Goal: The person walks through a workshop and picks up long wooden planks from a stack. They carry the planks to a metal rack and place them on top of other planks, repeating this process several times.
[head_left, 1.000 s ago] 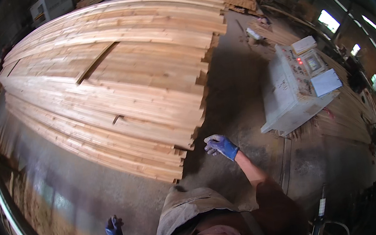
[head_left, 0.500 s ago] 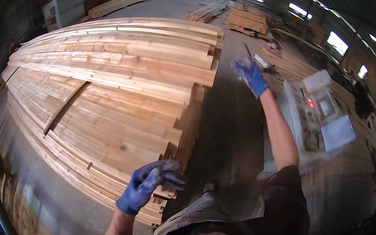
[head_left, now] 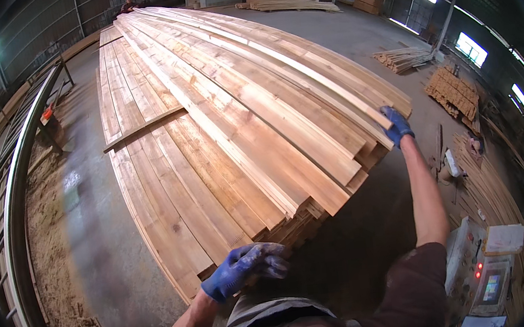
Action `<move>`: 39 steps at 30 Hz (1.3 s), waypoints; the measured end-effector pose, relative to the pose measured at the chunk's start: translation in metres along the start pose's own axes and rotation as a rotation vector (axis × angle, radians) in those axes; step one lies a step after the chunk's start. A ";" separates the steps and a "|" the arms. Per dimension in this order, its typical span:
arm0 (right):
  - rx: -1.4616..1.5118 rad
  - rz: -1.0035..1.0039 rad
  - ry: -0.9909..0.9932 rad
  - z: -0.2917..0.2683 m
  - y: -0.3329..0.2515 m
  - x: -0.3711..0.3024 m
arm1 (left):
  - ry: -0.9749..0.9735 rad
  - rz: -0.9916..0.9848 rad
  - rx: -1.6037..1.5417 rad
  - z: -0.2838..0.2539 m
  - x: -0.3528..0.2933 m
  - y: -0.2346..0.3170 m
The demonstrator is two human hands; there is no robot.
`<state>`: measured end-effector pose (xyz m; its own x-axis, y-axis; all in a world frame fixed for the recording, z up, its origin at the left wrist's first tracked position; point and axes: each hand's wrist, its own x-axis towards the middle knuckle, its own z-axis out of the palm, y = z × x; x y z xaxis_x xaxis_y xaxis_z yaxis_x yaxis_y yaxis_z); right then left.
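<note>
Since a moment ago: both arms have shifted; the right one has come down from mid-air onto the stack's end, and the left has swung in toward the near corner of the wood.
Left hand (head_left: pixel 242 269): in a blue work glove, hovering just beside the near corner of the stack, palm down, fingers (head_left: pixel 272 260) loosely curled and slightly apart, pinching nothing.
Right hand (head_left: pixel 396 125): also blue-gloved, arm stretched out full, laid on the cut end of a long pale wooden plank (head_left: pixel 324 88) at the right edge of the top layer; fingers bent over the board end, though whether they clamp it or only rest there I cannot tell.
Plank: lies along the top right of the pile, running away from the person, its near end under the right glove.
Stack of long rough-sawn timber boards (head_left: pixel 208 144): broad, many layers, spread fan-like from the person toward the far wall; one thin wooden strip (head_left: pixel 142 129) lies crosswise on its left part.
Control box (head_left: pixel 488 273): pale grey machine console with a small lit screen and red lights, low right, near the person's right elbow.
Floor (head_left: pixel 85 203): grey concrete left of the stack, sawdust heaped along a metal rail (head_left: pixel 15 211).
Further right: smaller heaps of short wooden offcuts (head_left: pixel 454 93) well apart from the main stack.
Far end: another person (head_left: pixel 128 2) stands at the distant tip of the boards.
</note>
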<state>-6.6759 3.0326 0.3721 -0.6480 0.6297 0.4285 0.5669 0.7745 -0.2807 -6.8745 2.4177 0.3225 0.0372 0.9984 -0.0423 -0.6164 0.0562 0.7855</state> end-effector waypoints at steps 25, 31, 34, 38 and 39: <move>-0.014 -0.254 -0.132 -0.120 -0.077 0.029 | -0.042 0.157 0.123 0.156 0.187 -0.038; -0.165 -0.351 -0.190 -0.068 -0.051 0.006 | 0.019 0.066 0.120 0.165 0.180 -0.048; -0.145 -0.334 -0.046 -0.071 -0.053 -0.009 | 0.007 0.070 0.154 0.150 0.175 -0.056; -0.039 -0.199 -0.214 -0.063 -0.041 -0.004 | -0.001 0.061 0.189 0.150 0.168 -0.049; -0.064 -0.184 -0.249 -0.067 -0.043 -0.003 | 0.005 0.075 0.167 0.150 0.168 -0.049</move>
<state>-6.6639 2.9937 0.4405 -0.8428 0.4813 0.2408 0.4546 0.8762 -0.1603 -6.7200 2.5821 0.3690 -0.0081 0.9998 0.0178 -0.4782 -0.0195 0.8780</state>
